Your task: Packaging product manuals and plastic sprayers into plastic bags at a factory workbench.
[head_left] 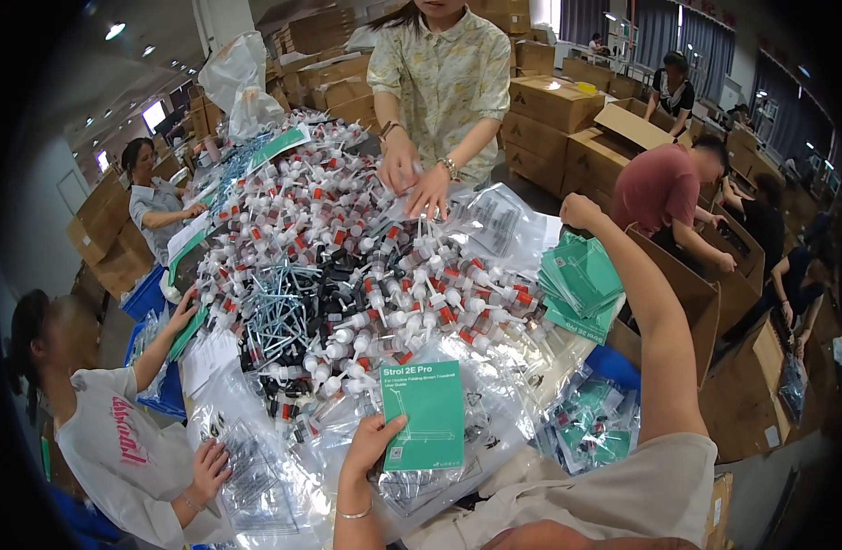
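My left hand [373, 444] grips a green user booklet [423, 417] by its left edge, thumb on the cover, in front of me. Beneath the booklet lie clear plastic bags [324, 467]. My right hand [581, 211] is reached far out to the right with its fingers curled closed, just beyond a fanned stack of green booklets [581, 280]. What those fingers hold, if anything, is hidden. Ahead of me rises a large pile of small white-capped bottles [302, 197] with red labels. Among them lie metal bolts and hex keys [279, 312] and black parts [343, 275].
A blue bin [613, 367] with filled bags [590, 422] stands at my right. Across the table, a person's hands [416, 183] work at the pile beside plastic bags [499, 220]. Another person's hand [210, 469] rests on bags at left. Cardboard boxes [549, 119] stand behind.
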{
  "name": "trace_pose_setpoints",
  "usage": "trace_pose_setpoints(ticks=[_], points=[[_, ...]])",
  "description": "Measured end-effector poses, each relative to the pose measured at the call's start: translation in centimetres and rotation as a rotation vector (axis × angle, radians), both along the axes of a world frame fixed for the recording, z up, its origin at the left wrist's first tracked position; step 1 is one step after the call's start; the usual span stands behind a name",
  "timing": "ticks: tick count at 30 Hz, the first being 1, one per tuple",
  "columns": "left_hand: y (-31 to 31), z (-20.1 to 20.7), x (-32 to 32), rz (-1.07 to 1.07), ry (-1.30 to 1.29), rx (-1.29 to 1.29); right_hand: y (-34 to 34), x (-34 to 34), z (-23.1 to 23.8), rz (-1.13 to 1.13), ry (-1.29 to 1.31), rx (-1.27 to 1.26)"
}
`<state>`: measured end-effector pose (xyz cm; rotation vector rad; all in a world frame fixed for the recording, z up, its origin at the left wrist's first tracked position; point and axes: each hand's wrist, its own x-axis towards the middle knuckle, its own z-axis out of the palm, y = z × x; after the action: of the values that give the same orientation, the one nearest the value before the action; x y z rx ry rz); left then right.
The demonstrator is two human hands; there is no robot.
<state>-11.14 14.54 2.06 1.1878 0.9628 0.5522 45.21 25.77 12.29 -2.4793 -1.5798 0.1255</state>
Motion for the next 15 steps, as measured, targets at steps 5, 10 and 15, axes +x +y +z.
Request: trace_pose_setpoints(ticks=[5, 10, 15], points=[[0.4, -0.9, -0.4, 0.009, -0.001, -0.037, 2.5, 2.7, -2.9, -0.214, 0.0, -0.034], [-0.2, -0.4, -1.2, 0.059, -0.02, -0.098, 6.9, 3.5, -6.2, -0.216, 0.011, -0.128], [0.3, -0.9, -0.7, -0.012, -0.042, -0.117, 8.7, 10.3, -11.5, -0.048, -0.069, -0.013]])
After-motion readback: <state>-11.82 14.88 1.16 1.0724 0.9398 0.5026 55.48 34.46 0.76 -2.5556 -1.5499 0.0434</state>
